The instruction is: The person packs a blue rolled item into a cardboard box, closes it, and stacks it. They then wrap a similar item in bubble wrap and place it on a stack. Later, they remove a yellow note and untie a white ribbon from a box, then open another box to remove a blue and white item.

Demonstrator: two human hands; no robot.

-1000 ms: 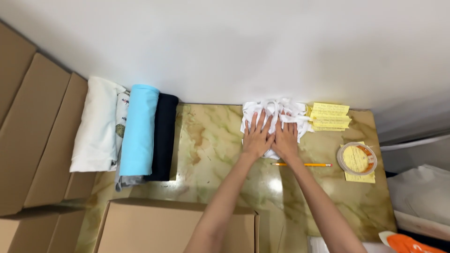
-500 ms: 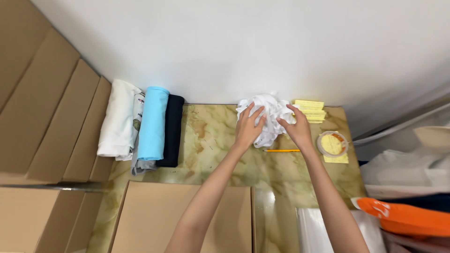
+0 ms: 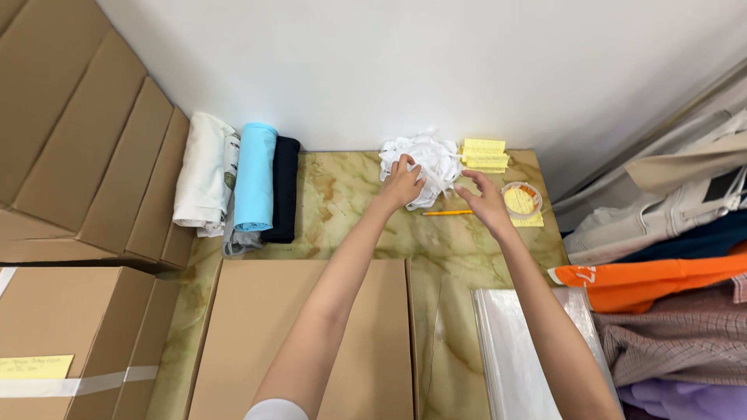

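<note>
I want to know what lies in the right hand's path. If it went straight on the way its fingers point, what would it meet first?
The right hand points up and slightly left, toward the wall. It would probably first meet the crumpled white cloth by its edge near the yellow note stack; depth is unclear.

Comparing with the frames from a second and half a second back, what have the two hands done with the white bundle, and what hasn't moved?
Earlier both hands pressed flat on the white bundle, then gripped it. Now the left hand still grips its near edge, while the right hand has let go and pulled back, open, above the orange pencil. The rolled clothes, yellow notes and tape roll lie where they did.
</note>
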